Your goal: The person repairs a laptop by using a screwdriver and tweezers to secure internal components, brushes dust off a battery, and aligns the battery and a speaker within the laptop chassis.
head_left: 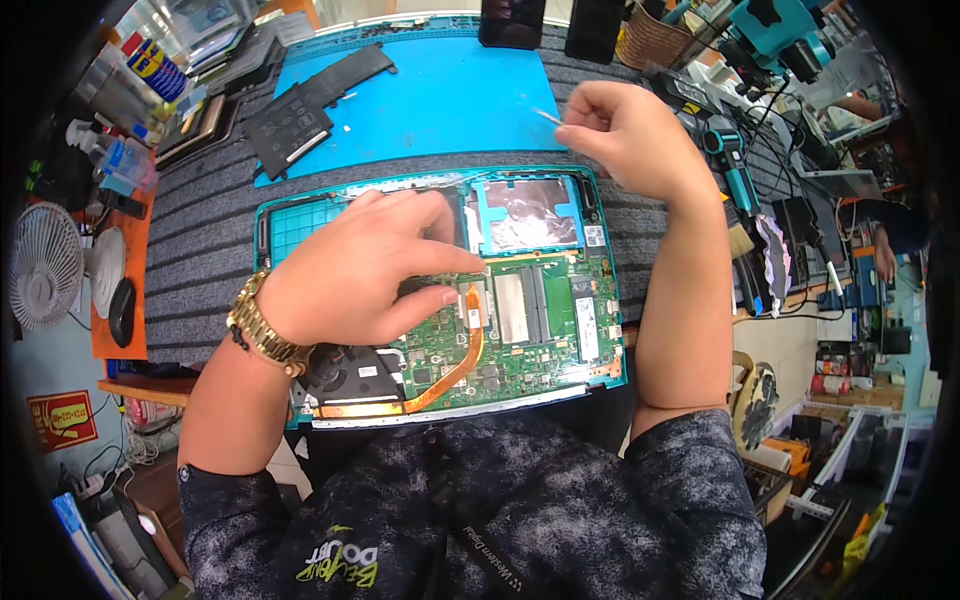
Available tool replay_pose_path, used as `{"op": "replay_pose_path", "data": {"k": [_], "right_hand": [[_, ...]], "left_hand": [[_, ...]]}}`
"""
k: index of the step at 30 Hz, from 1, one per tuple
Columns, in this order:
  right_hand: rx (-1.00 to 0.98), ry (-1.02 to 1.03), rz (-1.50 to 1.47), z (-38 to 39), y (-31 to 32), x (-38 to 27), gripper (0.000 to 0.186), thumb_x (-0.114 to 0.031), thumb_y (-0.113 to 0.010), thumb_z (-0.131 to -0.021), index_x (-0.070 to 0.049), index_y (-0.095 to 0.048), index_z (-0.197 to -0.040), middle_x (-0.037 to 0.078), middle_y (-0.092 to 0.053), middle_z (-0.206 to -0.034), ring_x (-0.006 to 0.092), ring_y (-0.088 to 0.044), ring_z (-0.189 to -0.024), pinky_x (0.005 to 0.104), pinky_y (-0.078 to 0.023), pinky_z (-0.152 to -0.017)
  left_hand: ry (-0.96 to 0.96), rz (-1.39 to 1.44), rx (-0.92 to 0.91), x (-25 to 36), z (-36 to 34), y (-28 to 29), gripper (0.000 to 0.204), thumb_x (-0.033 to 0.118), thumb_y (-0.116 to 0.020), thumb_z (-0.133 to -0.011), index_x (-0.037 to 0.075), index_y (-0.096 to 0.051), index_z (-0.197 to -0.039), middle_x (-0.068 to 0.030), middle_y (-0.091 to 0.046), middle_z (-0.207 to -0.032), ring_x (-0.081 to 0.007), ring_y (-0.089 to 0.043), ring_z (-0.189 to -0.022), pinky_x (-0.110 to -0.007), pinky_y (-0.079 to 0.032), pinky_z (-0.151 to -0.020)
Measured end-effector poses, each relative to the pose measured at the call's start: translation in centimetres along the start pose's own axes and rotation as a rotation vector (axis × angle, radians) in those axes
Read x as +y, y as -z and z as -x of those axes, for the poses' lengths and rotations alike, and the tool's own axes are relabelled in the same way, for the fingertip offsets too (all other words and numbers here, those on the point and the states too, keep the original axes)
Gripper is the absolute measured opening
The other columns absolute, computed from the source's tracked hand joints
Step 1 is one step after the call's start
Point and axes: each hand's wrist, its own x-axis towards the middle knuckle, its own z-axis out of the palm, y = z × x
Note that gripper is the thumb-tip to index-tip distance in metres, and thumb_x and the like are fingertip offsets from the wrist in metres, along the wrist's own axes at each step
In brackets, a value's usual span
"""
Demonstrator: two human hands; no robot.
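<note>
An opened laptop base [621, 300] with a teal edge lies in front of me, its green circuit board [450, 345] showing. My left hand [370, 265] is over its middle, index finger and thumb apart, fingertips at the board beside the copper heat pipe [470, 355]; nothing shows between them. The other fingers are partly hidden. My right hand [620, 130] is raised beyond the base's far right corner, pinching a thin, pale, stick-like piece [547, 117]. A black fan [350, 375] sits near my left wrist. A silvery panel [528, 213] lies at the far right of the base.
A black laptop battery [310, 115] and small white bits lie on the blue mat [450, 90]. A spray can [155, 68], a clear bottle [120, 155] and a white fan [45, 265] stand left. A teal-and-black handheld tool [733, 168] and cables lie right.
</note>
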Motion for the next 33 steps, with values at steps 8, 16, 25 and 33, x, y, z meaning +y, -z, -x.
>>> {"op": "replay_pose_path", "data": {"k": [8, 16, 25, 33], "right_hand": [[0.043, -0.397, 0.052, 0.0, 1.8, 4.3, 0.024, -0.017, -0.084, -0.094, -0.001, -0.067, -0.089, 0.008, -0.066, -0.065, 0.0200, -0.067, -0.052, 0.0392, -0.048, -0.047], [0.069, -0.519, 0.228, -0.1, 1.9, 4.1, 0.023, -0.013, -0.087, -0.089, -0.001, -0.068, -0.092, 0.010, -0.071, -0.076, 0.0235, -0.070, -0.058, 0.0402, -0.055, -0.050], [0.167, -0.346, 0.262, -1.0, 0.6, 4.9, 0.035, -0.028, -0.089, -0.090, 0.002, -0.073, -0.097, 0.015, -0.079, -0.092, 0.0260, -0.075, -0.090, 0.0429, -0.059, -0.085], [0.200, -0.285, 0.254, -1.3, 0.0, 4.2, 0.036, -0.030, -0.089, -0.092, 0.001, -0.076, -0.102, 0.015, -0.079, -0.095, 0.0263, -0.075, -0.088, 0.0414, -0.059, -0.083]], "left_hand": [[-0.015, -0.094, 0.152, -1.5, 0.2, 2.1, 0.023, 0.025, -0.083, -0.099, 0.011, -0.083, -0.117, -0.0079, -0.066, -0.101, -0.0294, -0.066, -0.099, -0.045, -0.049, -0.091], [0.577, -0.485, 0.379, -12.1, 6.1, 6.6, 0.098, 0.049, -0.091, -0.089, 0.008, -0.053, -0.169, -0.0221, -0.063, -0.161, -0.0404, -0.057, -0.151, -0.051, -0.045, -0.128], [0.706, -0.425, 0.338, -14.2, 5.5, 6.4, 0.103, 0.060, -0.092, -0.083, 0.017, -0.057, -0.169, -0.0191, -0.056, -0.169, -0.0374, -0.049, -0.159, -0.056, -0.037, -0.132], [0.703, -0.462, 0.342, -14.0, 4.7, 7.2, 0.099, 0.062, -0.092, -0.070, 0.013, -0.070, -0.152, -0.0201, -0.065, -0.153, -0.0404, -0.057, -0.145, -0.057, -0.037, -0.127]]}}
